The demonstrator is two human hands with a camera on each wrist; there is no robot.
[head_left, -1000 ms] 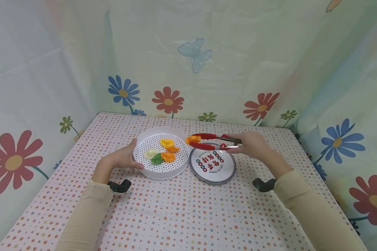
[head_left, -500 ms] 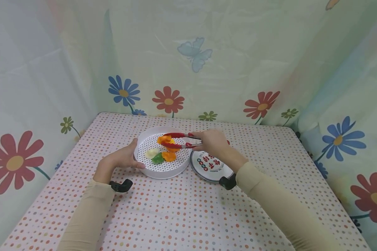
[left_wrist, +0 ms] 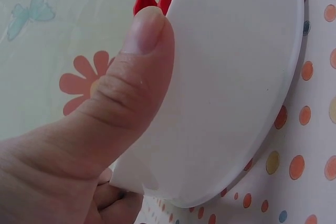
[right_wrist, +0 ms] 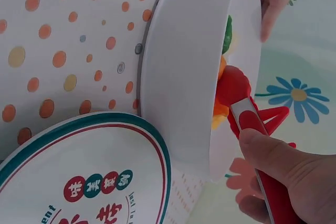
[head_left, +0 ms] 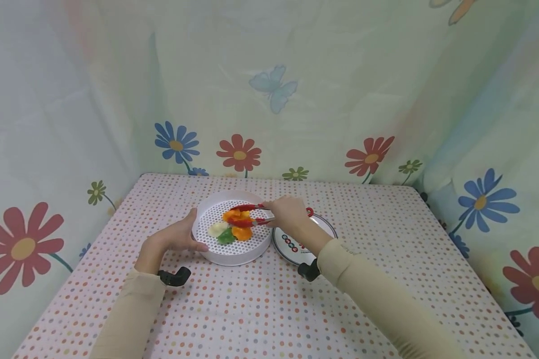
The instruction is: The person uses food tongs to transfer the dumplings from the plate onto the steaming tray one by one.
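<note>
A round white perforated steamer tray (head_left: 235,260) holds several small dumpling-like pieces: a pale one (head_left: 217,229), a green one (head_left: 226,237) and an orange one (head_left: 242,234) among them. My left hand (head_left: 176,235) grips its left side, thumb along the outer wall, as the left wrist view shows. My right hand (head_left: 289,215) holds red-tipped metal tongs (head_left: 240,223), reaching over the right rim. The tong tips are down at another orange piece (head_left: 230,215) inside the tray; whether they still pinch it I cannot tell. Part of the yellow piece is hidden by the tongs.
A white plate (head_left: 303,252) with a dark rim and red printed characters lies right beside the tray, partly under my right forearm. The table (head_left: 251,309) has a dotted cloth. Floral curtains (head_left: 323,89) enclose its back and sides.
The right hand has moved left from over the plate to over the tray, carrying the orange piece in the tongs, then lowered it. The left hand has stayed on the tray.
</note>
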